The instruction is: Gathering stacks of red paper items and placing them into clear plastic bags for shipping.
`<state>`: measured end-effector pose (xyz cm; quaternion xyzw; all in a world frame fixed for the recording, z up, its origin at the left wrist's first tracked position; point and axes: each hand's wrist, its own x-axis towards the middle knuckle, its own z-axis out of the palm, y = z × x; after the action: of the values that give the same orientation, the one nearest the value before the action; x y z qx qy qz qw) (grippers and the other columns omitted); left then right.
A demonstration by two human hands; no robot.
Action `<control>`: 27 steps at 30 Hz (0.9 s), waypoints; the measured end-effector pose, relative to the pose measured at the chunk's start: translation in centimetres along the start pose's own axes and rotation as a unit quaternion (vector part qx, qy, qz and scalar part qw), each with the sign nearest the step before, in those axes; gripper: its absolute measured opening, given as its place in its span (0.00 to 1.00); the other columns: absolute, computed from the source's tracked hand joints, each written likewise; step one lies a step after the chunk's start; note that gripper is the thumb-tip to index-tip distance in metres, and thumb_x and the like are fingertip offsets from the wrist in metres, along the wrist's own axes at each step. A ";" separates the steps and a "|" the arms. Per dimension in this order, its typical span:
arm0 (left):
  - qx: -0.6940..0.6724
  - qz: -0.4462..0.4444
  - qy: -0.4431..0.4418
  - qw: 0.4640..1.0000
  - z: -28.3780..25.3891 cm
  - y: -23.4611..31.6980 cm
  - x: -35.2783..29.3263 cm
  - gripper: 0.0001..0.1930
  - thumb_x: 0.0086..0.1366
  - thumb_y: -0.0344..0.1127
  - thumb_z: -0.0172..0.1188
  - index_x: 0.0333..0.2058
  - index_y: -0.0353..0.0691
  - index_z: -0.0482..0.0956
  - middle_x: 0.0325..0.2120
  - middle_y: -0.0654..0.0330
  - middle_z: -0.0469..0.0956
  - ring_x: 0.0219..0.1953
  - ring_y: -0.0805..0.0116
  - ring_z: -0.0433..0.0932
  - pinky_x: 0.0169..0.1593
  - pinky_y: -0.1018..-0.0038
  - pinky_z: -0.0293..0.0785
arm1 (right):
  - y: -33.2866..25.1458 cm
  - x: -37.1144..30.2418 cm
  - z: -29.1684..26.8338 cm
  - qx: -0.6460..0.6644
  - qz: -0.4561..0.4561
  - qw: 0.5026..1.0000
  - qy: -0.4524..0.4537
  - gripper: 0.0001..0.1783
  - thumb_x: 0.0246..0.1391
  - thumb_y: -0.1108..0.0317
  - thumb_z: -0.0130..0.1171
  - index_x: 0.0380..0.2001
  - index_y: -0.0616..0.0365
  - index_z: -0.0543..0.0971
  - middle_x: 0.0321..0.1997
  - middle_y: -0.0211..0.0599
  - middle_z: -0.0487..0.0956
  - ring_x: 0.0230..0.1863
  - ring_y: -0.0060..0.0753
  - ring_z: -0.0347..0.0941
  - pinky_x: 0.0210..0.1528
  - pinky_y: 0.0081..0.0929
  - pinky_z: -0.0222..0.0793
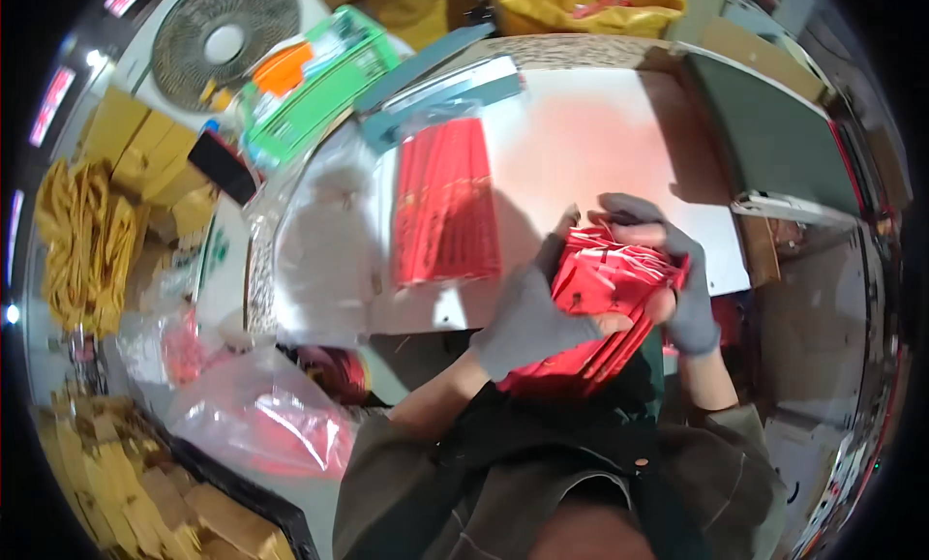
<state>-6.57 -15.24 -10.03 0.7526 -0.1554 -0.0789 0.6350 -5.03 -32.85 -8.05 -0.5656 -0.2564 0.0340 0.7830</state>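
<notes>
Between my two hands is a thick bundle of red paper packets (612, 287), held tilted over the near edge of the white tabletop, close to my body. Thin white edges or strings show along its upper end. My left hand (538, 313), in a grey glove with bare fingertips, grips the bundle's left side. Wrapped round the right side is my right hand (679, 287), gloved alike. A flat stack of long red packets (445, 202) with dark print lies on the table to the left, with clear plastic at its far end.
A grey-blue box (450, 95) stands at the table's back, beside a green carton (319, 95). A dark green board (774, 134) is at the right. Behind on the left is a fan (224, 42). Clear plastic bags (266, 405) and yellow sacking (87, 236) lie left.
</notes>
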 end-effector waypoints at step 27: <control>0.383 -0.109 0.197 0.896 -33.6 -18.2 -13.2 0.11 0.52 0.37 0.63 0.32 0.38 0.77 0.27 0.61 0.77 0.29 0.69 0.76 0.35 0.71 0.72 | 11.9 6.2 5.1 -0.134 0.245 0.916 -0.287 0.10 0.47 0.75 0.57 0.33 0.64 0.82 0.31 0.35 0.81 0.33 0.19 0.74 0.40 0.18 0.69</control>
<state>-5.92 23.10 -22.85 0.9499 0.0378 0.0673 0.3028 0.89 -22.06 -15.41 -0.6765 -0.3256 0.3512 0.5595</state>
